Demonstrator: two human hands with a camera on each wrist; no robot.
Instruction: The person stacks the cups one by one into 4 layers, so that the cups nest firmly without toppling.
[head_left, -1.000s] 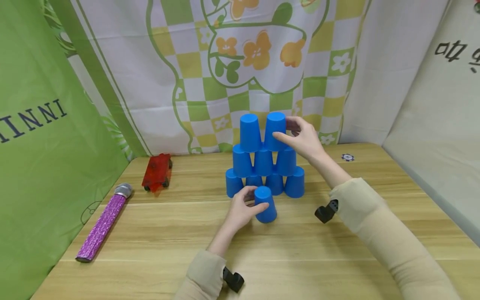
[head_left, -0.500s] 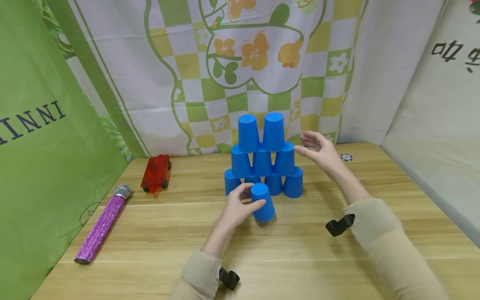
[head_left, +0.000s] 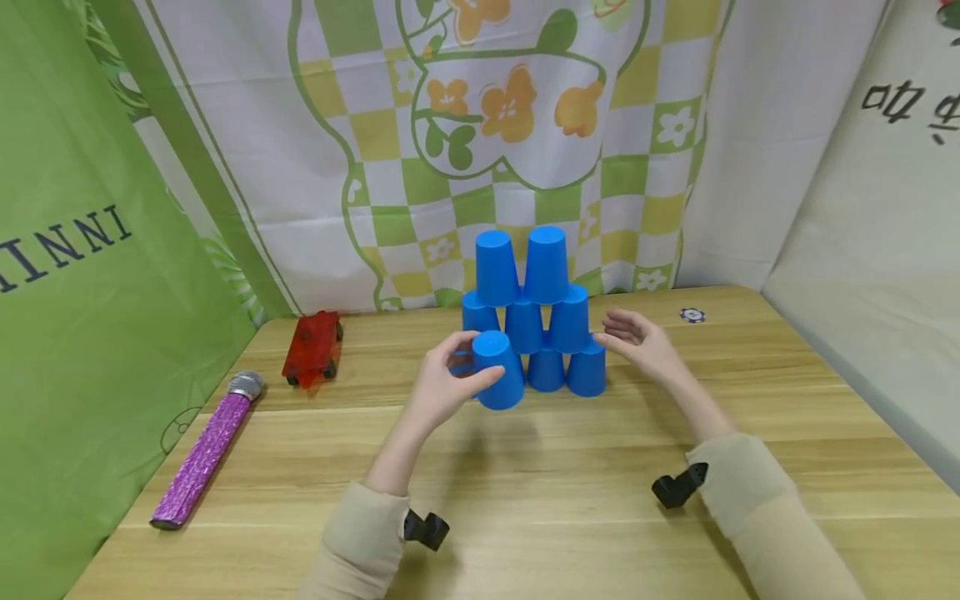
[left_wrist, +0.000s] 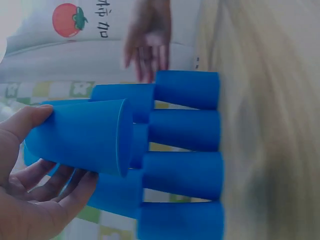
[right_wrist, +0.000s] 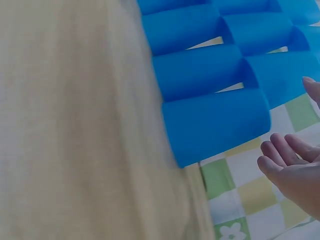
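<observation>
A blue plastic cup [head_left: 498, 379], mouth down, is held in my left hand [head_left: 441, 382], thumb on one side and fingers on the other. It is raised off the table, in front of the lower left of a cup pyramid [head_left: 547, 265]. That pyramid is built of upside-down blue cups in three tiers, two cups in the top one. In the left wrist view the held cup [left_wrist: 82, 137] overlaps the stacked cups [left_wrist: 185, 175]. My right hand [head_left: 643, 343] hovers just right of the pyramid, fingers loosely bent and holding nothing; the right wrist view shows its fingers [right_wrist: 280, 150] beside the stack.
On the wooden table [head_left: 570, 500], a purple glittery microphone [head_left: 206, 454] lies at the left. Behind it is a red toy car [head_left: 313, 346]. A poker chip [head_left: 693, 315] lies at the back right. A patterned cloth [head_left: 517, 167] hangs behind the table.
My left hand has lifted the cup from the table, moving it up and left toward the pyramid. My right hand has let go of the upper right cup and moved right and down.
</observation>
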